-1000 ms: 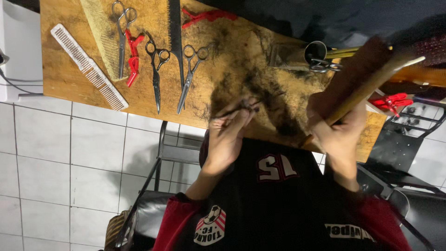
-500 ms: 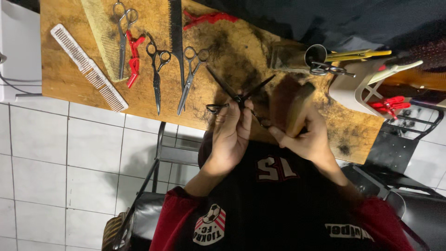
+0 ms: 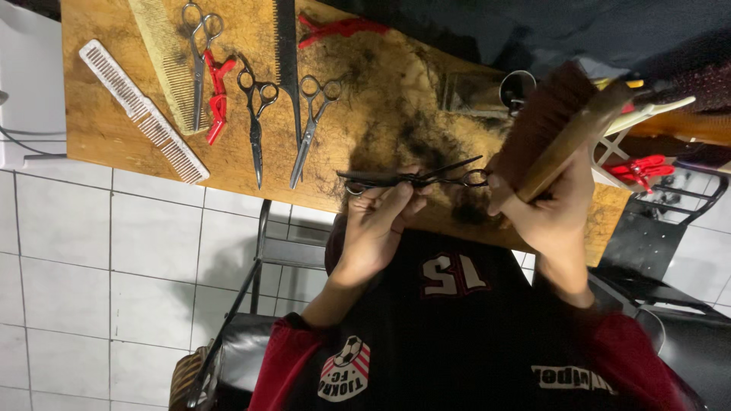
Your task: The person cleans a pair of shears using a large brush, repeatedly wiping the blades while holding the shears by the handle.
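Note:
My left hand (image 3: 377, 224) grips a pair of black scissors (image 3: 411, 180), held level just above the near edge of the wooden table (image 3: 106, 129), blades slightly apart. Right beside it, my right hand (image 3: 544, 209) holds a wooden brush with dark bristles (image 3: 560, 129), tilted up to the right, its lower end close to the scissor handles. Dark hair clippings (image 3: 411, 125) lie scattered on the table behind both hands.
On the table lie a white comb (image 3: 141, 110), a tan comb (image 3: 164, 61), a black comb (image 3: 285, 53), three more scissors (image 3: 255, 114), red clips (image 3: 217, 99) and a cup of tools (image 3: 518, 87). A black chair (image 3: 266, 251) stands on the tiled floor below.
The brush dropped against the scissors half a second ago and has now lifted back up to the right. The scissors turned from a tilted, wide-spread pose to level and nearly closed.

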